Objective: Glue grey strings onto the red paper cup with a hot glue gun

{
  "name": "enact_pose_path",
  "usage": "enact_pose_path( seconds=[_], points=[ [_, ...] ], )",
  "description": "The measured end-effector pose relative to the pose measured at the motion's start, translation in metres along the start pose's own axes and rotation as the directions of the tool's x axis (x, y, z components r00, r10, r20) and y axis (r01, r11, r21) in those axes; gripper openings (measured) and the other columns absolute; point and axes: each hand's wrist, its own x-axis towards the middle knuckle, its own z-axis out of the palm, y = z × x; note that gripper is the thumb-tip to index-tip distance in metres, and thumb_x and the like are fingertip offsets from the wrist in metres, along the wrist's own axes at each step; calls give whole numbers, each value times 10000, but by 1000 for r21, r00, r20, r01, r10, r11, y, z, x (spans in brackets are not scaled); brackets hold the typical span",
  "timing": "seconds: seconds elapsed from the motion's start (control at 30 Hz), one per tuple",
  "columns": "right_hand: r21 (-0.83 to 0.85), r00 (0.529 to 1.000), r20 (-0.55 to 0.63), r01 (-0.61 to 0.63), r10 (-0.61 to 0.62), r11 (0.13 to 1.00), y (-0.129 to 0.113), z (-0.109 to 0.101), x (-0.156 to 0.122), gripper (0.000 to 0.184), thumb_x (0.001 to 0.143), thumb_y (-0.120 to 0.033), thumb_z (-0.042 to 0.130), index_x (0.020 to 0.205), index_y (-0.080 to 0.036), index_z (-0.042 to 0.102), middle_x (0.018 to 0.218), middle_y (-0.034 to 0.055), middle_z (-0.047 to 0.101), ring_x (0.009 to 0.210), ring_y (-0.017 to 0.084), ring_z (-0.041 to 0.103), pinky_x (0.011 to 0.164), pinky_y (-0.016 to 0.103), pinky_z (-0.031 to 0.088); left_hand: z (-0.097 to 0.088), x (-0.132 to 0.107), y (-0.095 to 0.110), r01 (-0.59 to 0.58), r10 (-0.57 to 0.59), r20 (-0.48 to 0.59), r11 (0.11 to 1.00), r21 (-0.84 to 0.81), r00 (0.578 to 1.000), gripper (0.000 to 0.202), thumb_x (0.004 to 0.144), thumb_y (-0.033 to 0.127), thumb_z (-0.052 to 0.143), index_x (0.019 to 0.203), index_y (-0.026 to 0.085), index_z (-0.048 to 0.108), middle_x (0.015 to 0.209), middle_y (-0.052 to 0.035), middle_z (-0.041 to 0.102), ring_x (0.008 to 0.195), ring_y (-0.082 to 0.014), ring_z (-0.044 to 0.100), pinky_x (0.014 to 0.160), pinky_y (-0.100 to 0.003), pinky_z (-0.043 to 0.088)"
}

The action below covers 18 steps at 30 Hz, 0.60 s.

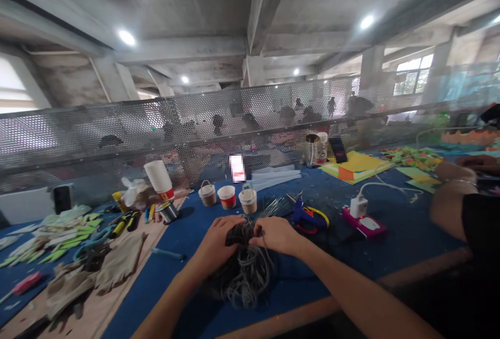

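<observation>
At the front middle of the table lies a loose tangle of grey cord point(250, 276). My left hand point(216, 242) is closed around a dark bundle point(239, 232) at the top of the tangle; what the bundle is made of is hard to make out. Right beside it, my right hand point(279, 235) is closed in a pinch on the grey cord, its fingertips against the bundle's right side. Just beyond my hands stand three small paper cups: one with a handle point(207, 193), a red and white one point(227, 197) and another brown-wrapped one point(247, 199).
Thin metal rods point(273, 206), a blue glue gun point(302, 214) and a magenta power strip point(363, 222) lie to the right. Left are stacked paper cups point(158, 177), scissors point(91, 240) and work gloves point(121, 263). Another person's arm point(449, 203) reaches in at right. Perforated metal panels point(195, 125) stand behind.
</observation>
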Motion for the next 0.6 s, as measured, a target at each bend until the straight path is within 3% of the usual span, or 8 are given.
enact_pose_path(
  seconds=[0.07, 0.17, 0.3, 0.37, 0.43, 0.5, 0.6],
  points=[
    [11, 1000, 23, 14, -14, 1000, -2, 2, 1, 115, 660, -301, 741, 716, -213, 693, 672, 10, 646, 700, 199, 576, 686, 312, 373, 5, -1, -4, 13, -13, -24, 1000, 24, 1000, 534, 566, 44, 686, 1043, 275, 754, 1081, -75, 730, 1096, -329, 544, 1023, -436, 333],
    [119, 998, 26, 57, -61, 991, -7, -1, 5, 108, 747, -292, 664, 806, -205, 688, 722, -2, 649, 688, 155, 565, 647, 257, 383, 2, -1, -8, 62, -60, -101, 998, 23, 993, 344, 602, 81, 644, 869, 258, 768, 898, -64, 729, 967, -305, 572, 952, -420, 372],
    [438, 993, 9, 100, -115, 893, -12, -11, 9, 273, 877, -431, 528, 844, -179, 627, 727, -10, 605, 580, 102, 472, 545, 215, 353, -11, 0, -5, 133, -151, -237, 987, -91, 960, 122, 740, 263, 623, 824, 225, 703, 837, -34, 685, 866, -255, 593, 848, -361, 426],
    [547, 995, -11, 93, -104, 832, -13, -16, 9, 437, 931, -522, 395, 764, -170, 593, 634, -18, 534, 521, 96, 396, 507, 226, 316, -16, 0, -1, 159, -208, -267, 968, -195, 941, 187, 787, 374, 614, 863, 212, 669, 793, -17, 671, 773, -224, 601, 737, -311, 455],
    [552, 996, -25, 85, -85, 829, -13, -18, 8, 558, 941, -594, 309, 690, -172, 573, 547, -33, 444, 497, 100, 353, 497, 237, 290, -18, -1, 3, 174, -262, -270, 935, -309, 927, 265, 803, 462, 606, 863, 207, 639, 739, 1, 655, 679, -191, 599, 634, -269, 459],
    [503, 998, -34, 64, -54, 862, -13, -17, 5, 546, 885, -651, 418, 679, -176, 588, 521, -41, 424, 506, 107, 368, 511, 242, 283, -17, -3, 9, 181, -307, -264, 894, -411, 914, 326, 804, 521, 601, 879, 204, 615, 698, 14, 642, 600, -166, 593, 556, -244, 456],
    [252, 1000, -5, 4, -3, 968, -12, -7, 0, 460, 682, -640, 698, 787, -195, 651, 627, -13, 573, 619, 153, 503, 589, 254, 326, -16, -6, 15, 183, -349, -251, 840, -510, 903, 400, 796, 568, 604, 954, 201, 603, 616, 32, 604, 505, -147, 567, 476, -229, 444]
  ],
)
